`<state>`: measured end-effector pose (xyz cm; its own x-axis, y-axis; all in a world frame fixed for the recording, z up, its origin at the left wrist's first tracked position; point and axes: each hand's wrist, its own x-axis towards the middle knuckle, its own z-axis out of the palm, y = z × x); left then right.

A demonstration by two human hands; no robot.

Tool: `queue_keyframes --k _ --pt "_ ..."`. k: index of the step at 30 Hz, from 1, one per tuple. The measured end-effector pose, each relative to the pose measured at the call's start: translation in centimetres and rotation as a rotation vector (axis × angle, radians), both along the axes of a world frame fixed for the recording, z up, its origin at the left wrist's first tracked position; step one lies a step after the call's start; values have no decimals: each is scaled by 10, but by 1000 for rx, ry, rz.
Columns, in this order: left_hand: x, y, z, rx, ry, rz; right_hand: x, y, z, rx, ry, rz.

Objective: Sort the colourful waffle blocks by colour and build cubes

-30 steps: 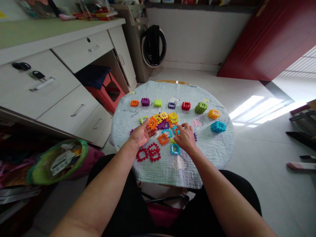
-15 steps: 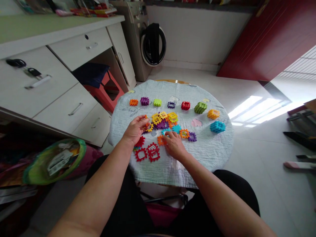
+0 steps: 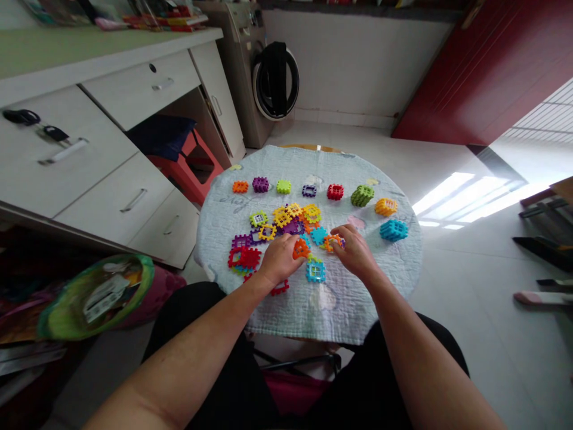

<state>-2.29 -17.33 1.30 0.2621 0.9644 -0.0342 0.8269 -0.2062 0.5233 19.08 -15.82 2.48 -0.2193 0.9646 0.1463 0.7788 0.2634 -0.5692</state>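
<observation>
My left hand [image 3: 281, 258] is closed on an orange notched plastic building tile [image 3: 301, 248] over the middle of the table. My right hand [image 3: 354, 249] bends over an orange square frame tile [image 3: 332, 243], thumb and fingers at its edges; a purple tile is partly hidden beneath these fingers. Just below lies a blue window tile [image 3: 316, 272]. A loose pile of yellow tiles [image 3: 286, 214] and purple tiles [image 3: 293, 227] sits beyond my hands, with a turquoise tile [image 3: 319, 235] between them. Red tiles [image 3: 244, 257] lie left of my left hand, some hidden under the forearm.
Sorted stacks curve along the table's far side, among them a purple stack [image 3: 260, 184], a red stack [image 3: 335, 192], a green stack [image 3: 362, 195] and a blue stack [image 3: 394, 230]. A pale cloth [image 3: 286, 316] covers the round table. A bin [image 3: 147, 280] stands at left.
My left hand has moved right and toward me, now with an orange tile in its fingers. My right hand has shifted right to the orange frame tile, uncovering the blue window tile.
</observation>
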Motion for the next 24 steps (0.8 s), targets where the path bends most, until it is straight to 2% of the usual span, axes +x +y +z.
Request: queue_keyframes --k 3,9,17,21,24 --pt "7 -2 -7 52 106 44 4 -4 0 -21 -4 6" --pt "9 -5 -16 69 184 71 2 -6 -3 -91 -68 14" --pt "11 -4 -23 94 170 102 1 -8 -1 -117 -78 15" --pt "11 -3 -21 100 159 94 5 -8 -5 -109 -58 29" --pt "0 3 -12 152 118 95 10 -7 -9 -94 -58 21"
